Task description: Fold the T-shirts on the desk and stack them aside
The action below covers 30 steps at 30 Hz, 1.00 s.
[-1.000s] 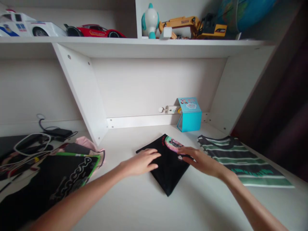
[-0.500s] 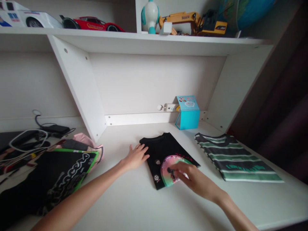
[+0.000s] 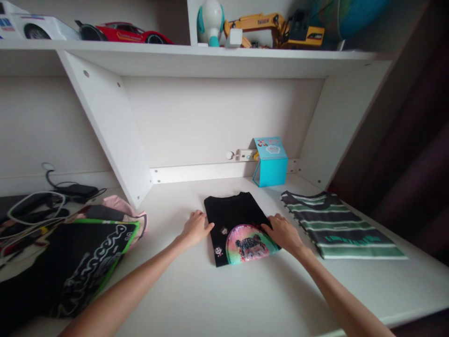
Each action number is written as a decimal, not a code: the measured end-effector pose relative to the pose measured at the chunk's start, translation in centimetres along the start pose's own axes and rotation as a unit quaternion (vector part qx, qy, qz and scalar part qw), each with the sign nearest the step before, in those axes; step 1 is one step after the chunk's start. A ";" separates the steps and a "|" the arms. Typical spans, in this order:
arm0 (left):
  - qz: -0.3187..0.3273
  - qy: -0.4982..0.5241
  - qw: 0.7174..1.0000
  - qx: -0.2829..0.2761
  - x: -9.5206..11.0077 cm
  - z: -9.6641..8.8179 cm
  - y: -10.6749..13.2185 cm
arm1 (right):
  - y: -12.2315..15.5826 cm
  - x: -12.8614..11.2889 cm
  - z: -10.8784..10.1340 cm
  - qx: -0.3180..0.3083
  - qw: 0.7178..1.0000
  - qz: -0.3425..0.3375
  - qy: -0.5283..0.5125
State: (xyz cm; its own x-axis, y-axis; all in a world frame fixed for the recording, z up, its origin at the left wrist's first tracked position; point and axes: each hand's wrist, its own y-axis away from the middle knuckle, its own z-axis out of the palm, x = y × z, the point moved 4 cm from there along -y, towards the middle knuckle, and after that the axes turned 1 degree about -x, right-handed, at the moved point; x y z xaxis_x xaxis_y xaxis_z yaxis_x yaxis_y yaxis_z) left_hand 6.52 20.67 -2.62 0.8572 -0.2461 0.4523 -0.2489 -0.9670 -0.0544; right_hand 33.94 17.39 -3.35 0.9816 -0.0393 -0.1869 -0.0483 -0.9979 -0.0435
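A folded black T-shirt (image 3: 234,216) with a round pink-and-green print lies on the white desk (image 3: 245,290), collar toward the back wall. My left hand (image 3: 195,228) rests flat at its left edge, fingers stretched out and touching the cloth. At the shirt's right edge my right hand (image 3: 283,231) lies flat with fingers spread, fingertips on the fabric. Neither hand grips anything.
A folded green-and-grey striped shirt (image 3: 336,224) lies to the right. A pile of dark and pink clothes (image 3: 80,252) and cables (image 3: 35,208) sit left of a slanted white panel (image 3: 108,126). A blue box (image 3: 270,161) stands at the back. Toy cars and an excavator (image 3: 273,28) fill the upper shelf.
The black shirt was turned from a diagonal lie to square with the desk, print now facing me. My right hand moved off the print to the shirt's right edge; the left stayed at the left edge.
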 end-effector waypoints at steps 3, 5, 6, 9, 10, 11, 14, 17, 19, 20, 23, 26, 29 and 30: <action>-0.007 0.076 0.997 -0.013 0.3 0.8 -0.7 | -0.7 -0.3 0.1 0.000 1.000 0.004 -0.018; -0.017 0.134 0.991 -0.018 0.8 1.3 -1.0 | -0.8 -0.7 0.0 0.008 0.999 -0.014 -0.036; -0.021 0.162 0.986 -0.018 1.1 1.6 -1.1 | -0.7 -0.8 -0.3 0.015 0.999 -0.024 -0.046; -0.019 0.236 0.971 -0.016 2.7 1.8 -0.8 | 0.3 -0.4 -1.9 0.046 0.995 -0.054 -0.075; -0.013 0.254 0.967 -0.013 3.5 1.8 -0.6 | 0.8 0.0 -2.6 0.058 0.993 -0.064 -0.083; -0.005 0.268 0.963 -0.009 4.4 1.7 -0.4 | 1.4 0.6 -3.4 0.072 0.991 -0.072 -0.089; 0.049 0.280 0.959 0.001 8.2 1.4 -0.3 | 3.1 3.6 -5.8 0.120 0.985 -0.083 -0.095; 0.135 0.263 0.955 0.006 13.5 1.3 -0.8 | 4.5 8.1 -8.4 0.174 0.979 -0.074 -0.079; 0.176 0.254 0.951 0.012 17.3 1.8 -1.7 | 5.0 11.7 -10.1 0.209 0.975 -0.053 -0.059; 0.187 0.252 0.950 0.011 19.1 2.3 -2.4 | 5.1 13.6 -10.9 0.225 0.972 -0.039 -0.048; 0.196 0.240 0.951 -0.009 23.6 4.5 -4.8 | 5.0 18.9 -12.5 0.248 0.969 -0.004 -0.011; 0.190 0.221 0.955 -0.049 25.8 7.7 -6.9 | 4.2 23.3 -12.3 0.243 0.970 0.017 0.020; 0.190 0.195 0.954 -0.124 25.9 10.8 -7.5 | 3.0 25.6 -10.6 0.240 0.970 0.014 0.025; 0.193 0.187 0.952 -0.149 25.6 11.5 -7.3 | 2.6 25.8 -9.9 0.245 0.969 0.008 0.022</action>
State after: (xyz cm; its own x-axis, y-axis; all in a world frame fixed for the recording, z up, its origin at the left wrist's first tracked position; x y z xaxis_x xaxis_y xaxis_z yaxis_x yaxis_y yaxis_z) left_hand 35.44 20.70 -0.88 0.4692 -0.4843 0.7384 -0.6776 -0.7337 -0.0507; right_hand 60.92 13.27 1.40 0.9864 -0.0670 -0.1504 -0.1348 -0.8531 -0.5040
